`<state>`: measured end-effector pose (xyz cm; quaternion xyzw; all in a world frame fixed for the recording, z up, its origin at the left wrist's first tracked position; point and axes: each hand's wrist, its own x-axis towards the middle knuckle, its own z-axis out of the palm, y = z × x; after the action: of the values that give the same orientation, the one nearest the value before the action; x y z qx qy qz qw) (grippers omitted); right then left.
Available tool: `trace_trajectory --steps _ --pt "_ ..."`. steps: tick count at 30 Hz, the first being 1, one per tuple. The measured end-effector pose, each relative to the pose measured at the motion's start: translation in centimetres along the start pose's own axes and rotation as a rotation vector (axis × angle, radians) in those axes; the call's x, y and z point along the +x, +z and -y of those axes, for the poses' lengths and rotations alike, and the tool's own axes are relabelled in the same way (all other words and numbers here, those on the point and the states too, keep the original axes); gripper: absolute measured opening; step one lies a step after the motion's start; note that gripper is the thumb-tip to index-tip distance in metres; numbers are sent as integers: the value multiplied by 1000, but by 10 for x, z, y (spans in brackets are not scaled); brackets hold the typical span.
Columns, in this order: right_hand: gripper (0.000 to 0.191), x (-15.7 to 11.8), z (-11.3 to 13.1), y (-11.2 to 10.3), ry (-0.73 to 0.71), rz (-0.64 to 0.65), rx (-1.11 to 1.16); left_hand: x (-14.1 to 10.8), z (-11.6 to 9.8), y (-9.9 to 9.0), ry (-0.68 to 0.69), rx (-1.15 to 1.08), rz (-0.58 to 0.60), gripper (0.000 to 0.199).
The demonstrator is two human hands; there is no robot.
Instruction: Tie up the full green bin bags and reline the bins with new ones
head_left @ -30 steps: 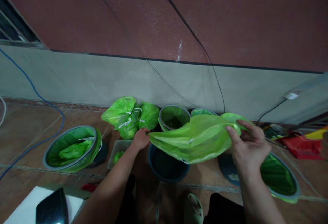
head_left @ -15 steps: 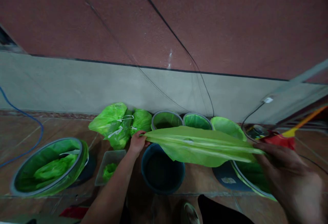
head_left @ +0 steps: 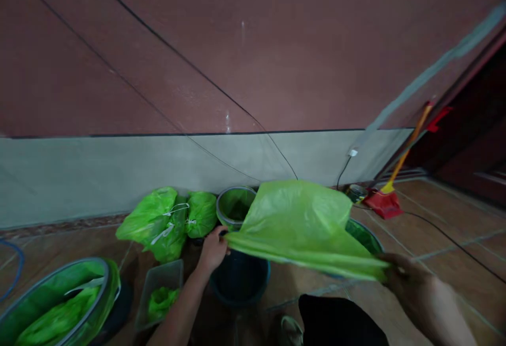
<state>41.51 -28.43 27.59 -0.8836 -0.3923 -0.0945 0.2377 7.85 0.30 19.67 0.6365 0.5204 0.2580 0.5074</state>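
The left hand (head_left: 214,250) and right hand (head_left: 411,277) hold a green bag (head_left: 300,224) stretched between them.

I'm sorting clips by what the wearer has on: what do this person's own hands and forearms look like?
The left hand and right hand are both ungloved. The left forearm and right forearm show no sleeve, watch or bracelet in view. The right hand is too blurred to rule out a ring.

Both arms reach forward, left hand (head_left: 214,249) and right hand (head_left: 413,282) pinching.
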Motion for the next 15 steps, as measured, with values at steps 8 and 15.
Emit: trace_trajectory --steps 8,15 --pt "38 -25 8 -17 3 -67 374 -42 -32 -18 81 -605 -147 41" --pt "41 -49 -38 19 131 10 445 -78 -1 -13 13 -673 -161 36"
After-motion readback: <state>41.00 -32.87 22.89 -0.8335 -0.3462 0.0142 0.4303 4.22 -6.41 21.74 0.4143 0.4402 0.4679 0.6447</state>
